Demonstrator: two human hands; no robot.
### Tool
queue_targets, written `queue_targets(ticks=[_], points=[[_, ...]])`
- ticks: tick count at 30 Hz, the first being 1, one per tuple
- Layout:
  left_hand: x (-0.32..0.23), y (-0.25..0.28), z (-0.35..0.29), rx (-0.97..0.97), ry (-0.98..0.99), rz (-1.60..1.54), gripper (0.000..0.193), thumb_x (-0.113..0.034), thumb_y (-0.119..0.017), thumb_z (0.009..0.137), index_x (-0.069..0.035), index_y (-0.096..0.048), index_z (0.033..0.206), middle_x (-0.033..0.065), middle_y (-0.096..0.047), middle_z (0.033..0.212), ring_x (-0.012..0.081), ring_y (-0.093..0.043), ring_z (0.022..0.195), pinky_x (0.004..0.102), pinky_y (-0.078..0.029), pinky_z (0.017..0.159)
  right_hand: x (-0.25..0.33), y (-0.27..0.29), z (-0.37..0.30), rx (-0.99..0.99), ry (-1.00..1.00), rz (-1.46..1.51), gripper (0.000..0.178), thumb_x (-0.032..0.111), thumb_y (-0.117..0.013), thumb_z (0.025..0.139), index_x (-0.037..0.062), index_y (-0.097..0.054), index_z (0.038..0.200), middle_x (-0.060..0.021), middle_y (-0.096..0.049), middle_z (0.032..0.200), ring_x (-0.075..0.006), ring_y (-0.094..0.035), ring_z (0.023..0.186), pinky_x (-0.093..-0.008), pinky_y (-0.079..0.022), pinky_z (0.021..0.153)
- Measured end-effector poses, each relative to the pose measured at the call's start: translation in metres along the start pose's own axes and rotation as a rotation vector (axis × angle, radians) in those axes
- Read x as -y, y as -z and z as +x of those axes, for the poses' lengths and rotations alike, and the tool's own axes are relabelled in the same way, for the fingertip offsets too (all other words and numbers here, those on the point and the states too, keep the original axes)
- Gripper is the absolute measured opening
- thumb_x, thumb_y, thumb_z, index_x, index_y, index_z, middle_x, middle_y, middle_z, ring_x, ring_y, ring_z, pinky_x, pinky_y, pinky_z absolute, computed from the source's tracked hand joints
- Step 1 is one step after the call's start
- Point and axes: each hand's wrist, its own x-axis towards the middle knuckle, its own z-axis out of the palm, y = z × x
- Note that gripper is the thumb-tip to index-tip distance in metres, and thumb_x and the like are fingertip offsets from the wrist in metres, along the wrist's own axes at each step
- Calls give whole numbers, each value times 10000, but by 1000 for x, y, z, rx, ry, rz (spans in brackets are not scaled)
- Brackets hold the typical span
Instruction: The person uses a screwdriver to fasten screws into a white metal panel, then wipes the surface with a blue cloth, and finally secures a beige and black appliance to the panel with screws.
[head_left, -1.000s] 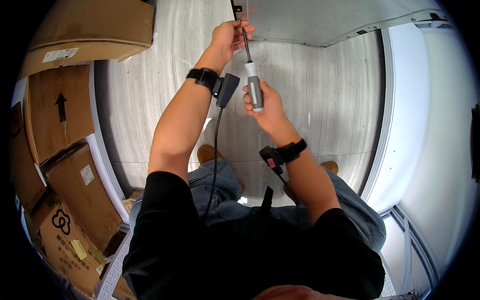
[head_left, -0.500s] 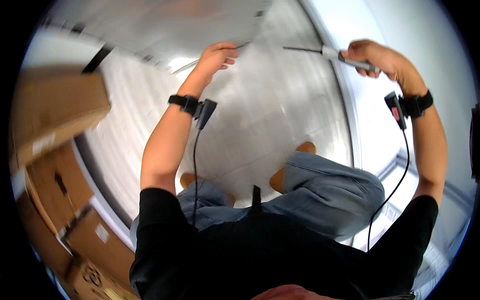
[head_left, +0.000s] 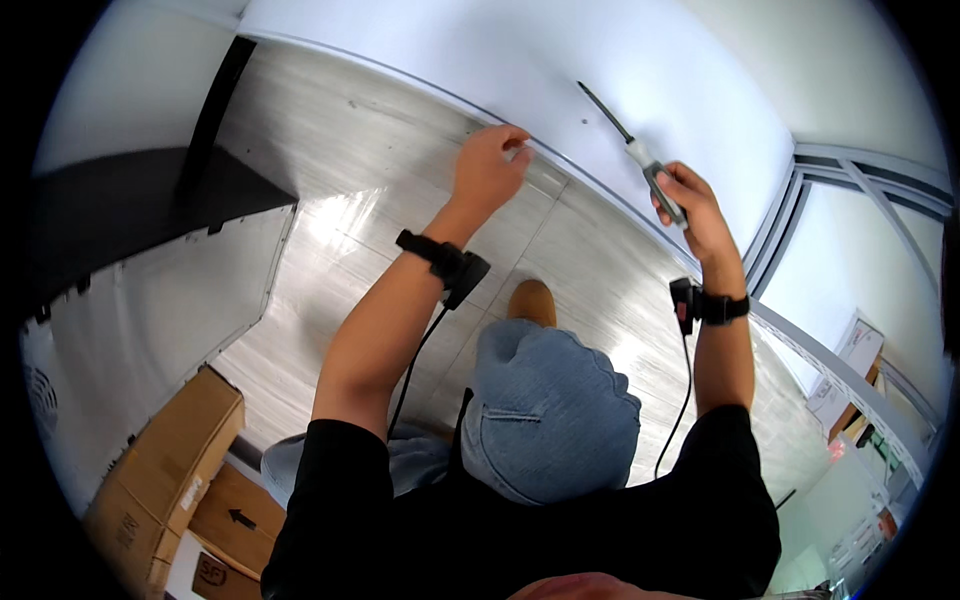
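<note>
My right hand (head_left: 690,205) is closed around the handle of a screwdriver (head_left: 645,165). Its handle is grey and white, and its dark shaft points up and left, in front of a white panel (head_left: 520,60). A small dark spot (head_left: 584,121), a screw or a hole, shows on that panel close to the shaft. My left hand (head_left: 492,165) is near the panel's lower edge, with its fingers curled in. Whatever lies within those fingers, if anything, is hidden.
A large metal cabinet (head_left: 170,285) with a black side lies at the left. Below it are cardboard boxes (head_left: 170,470). On the right stands a grey metal frame (head_left: 850,375). Cables run from straps on both wrists. My shoe (head_left: 531,302) rests on the tiled floor (head_left: 330,120).
My view has swung right, bringing the white panel to the front and the cabinet to the left. The screwdriver now tilts upward, and my hands are closer together. My left fingers are more curled.
</note>
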Motion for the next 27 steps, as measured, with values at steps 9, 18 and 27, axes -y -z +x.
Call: queue_targets(ticks=[9,18,27], points=[[-7,-63,55,-139,-247,215,205,-135,-750,751,-78,-697,941,42,-654,831,226,-569,836,356,-455,753,-47,34,-17,-45,-110,158,284,352,-578,926,69,-554,940,-6,-550,701,-73,-457,552,-208,-340,511],[-9,-41,47,-132,172,-346,135,-157,-695,838,-57,-685,928,25,-657,844,168,-593,850,316,-476,709,-10,10,0,100,-76,29,269,316,-577,920,51,-567,963,-7,-559,702,-71,-456,532,-209,-351,505],[33,120,-64,-232,612,-1753,112,-133,-552,954,-31,-598,967,107,-640,1046,196,-624,917,312,-553,858,71,-146,16,462,-14,-471,195,240,-556,899,57,-597,952,2,-553,664,-44,-408,454,-189,-303,421]])
